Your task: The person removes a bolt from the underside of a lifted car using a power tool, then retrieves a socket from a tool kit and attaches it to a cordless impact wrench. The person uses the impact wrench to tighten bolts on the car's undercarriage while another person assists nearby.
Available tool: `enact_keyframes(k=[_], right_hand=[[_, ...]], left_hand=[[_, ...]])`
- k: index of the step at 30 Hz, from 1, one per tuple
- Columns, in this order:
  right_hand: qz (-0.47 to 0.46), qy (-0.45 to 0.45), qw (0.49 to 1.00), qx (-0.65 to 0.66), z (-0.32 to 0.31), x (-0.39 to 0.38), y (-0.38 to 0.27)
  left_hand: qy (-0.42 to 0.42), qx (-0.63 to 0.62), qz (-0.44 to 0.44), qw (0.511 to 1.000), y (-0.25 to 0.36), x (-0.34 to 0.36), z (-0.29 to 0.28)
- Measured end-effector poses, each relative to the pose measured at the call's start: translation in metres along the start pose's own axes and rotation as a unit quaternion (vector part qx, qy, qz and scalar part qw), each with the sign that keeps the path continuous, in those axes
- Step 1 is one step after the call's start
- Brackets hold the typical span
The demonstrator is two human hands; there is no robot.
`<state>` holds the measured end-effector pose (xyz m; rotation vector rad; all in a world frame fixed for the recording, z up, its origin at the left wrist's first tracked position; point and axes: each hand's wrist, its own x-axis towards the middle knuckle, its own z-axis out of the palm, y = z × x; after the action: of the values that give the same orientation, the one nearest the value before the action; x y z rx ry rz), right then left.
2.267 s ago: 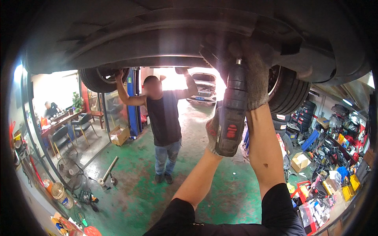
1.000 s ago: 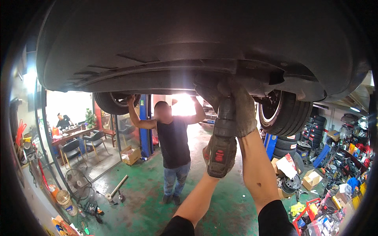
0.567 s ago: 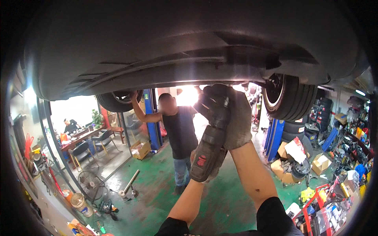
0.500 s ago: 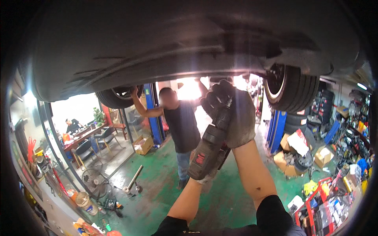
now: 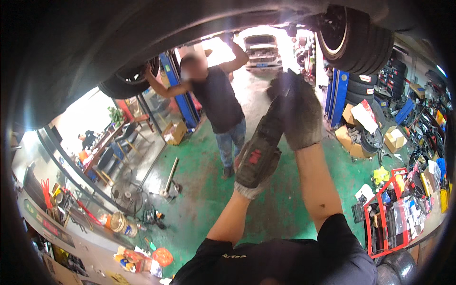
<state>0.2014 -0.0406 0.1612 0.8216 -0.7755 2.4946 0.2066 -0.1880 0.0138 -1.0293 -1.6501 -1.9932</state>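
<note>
Held up before me is a dark cordless impact wrench with a red patch on its body, its front end tilted up and away. My left hand, in a grey work glove, is closed round the lower part, mostly behind the tool. Around the front end, my gloved right hand is closed; its fingers are blurred and partly hidden. Overhead spans the dark underside of a raised car, with one wheel at the upper right and another wheel at the left.
Ahead, a co-worker reaches up under the car. Blue lift posts stand on both sides. A fan and metal pipe lie left. At right are cardboard boxes, a red rack and piled parts.
My view has tilted down and turned, so the car's underside sits higher and more floor shows. Both hands still hold the impact wrench. The co-worker's arms remain raised.
</note>
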Motion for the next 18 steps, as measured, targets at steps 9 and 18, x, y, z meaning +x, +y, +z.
enact_keyframes(k=[9, 18], right_hand=[[-0.278, -0.146, 0.672, -0.671, -0.012, -0.11, -0.022], [-0.287, -0.098, 0.663, -0.684, -0.017, -0.131, -0.003]], left_hand=[[0.054, 0.285, 0.079, 0.954, 0.018, 0.014, 0.001], [0.054, 0.112, 0.095, 0.988, 0.004, 0.013, 0.011]])
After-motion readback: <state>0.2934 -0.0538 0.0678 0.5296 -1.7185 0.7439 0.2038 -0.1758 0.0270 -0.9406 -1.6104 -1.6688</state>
